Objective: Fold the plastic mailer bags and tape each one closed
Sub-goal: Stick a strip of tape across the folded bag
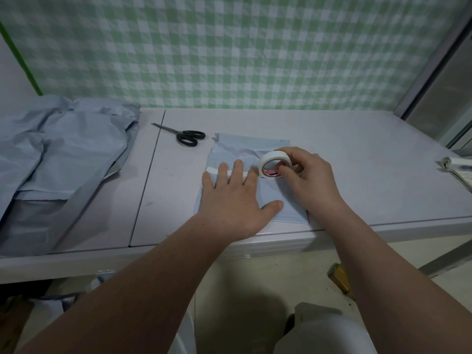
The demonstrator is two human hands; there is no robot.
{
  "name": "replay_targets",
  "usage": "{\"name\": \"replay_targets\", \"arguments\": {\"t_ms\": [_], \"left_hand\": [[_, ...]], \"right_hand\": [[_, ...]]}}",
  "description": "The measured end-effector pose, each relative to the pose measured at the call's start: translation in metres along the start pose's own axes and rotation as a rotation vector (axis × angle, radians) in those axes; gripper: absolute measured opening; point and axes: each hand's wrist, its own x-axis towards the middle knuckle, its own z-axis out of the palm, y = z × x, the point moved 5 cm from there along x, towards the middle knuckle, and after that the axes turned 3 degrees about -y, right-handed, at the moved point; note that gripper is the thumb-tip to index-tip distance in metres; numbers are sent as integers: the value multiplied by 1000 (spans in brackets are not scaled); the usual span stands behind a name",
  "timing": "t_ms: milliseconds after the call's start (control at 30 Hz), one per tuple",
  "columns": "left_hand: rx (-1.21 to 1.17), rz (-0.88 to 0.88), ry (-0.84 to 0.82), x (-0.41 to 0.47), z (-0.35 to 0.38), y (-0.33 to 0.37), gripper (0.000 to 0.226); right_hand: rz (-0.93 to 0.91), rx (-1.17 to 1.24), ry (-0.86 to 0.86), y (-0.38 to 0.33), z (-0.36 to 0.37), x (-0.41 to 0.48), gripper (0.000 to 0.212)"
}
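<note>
One strip of tape [213, 170] runs leftward from the roll [274, 164] my right hand [310, 180] grips; left hand [236, 200], fingers [237, 172] splayed, pins it to the mailer [255, 145]; scissors [187, 136] lie beyond, nearer my left.

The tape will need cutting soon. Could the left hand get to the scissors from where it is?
Probably yes. The scissors lie in the open on the table, up and left of the left hand, with nothing between them. But that hand is pressing the mailer bag flat, so reaching would release it.

My flat left hand [236, 200] hides the middle of the white tape strip [212, 170] and much of the folded pale-blue plastic mailer [288, 209].
</note>
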Motion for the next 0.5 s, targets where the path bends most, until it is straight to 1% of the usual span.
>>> {"name": "replay_targets", "arguments": {"t_ms": [267, 400, 500], "left_hand": [[1, -4, -1, -1, 0, 0, 86], [5, 1, 4, 0, 0, 0, 86], [6, 0, 1, 1, 1, 0, 87]], "right_hand": [[-7, -150, 225, 5, -8, -5, 36], [-12, -191, 304, 3, -12, -8, 38], [-34, -233, 331, 0, -13, -9, 37]]}}
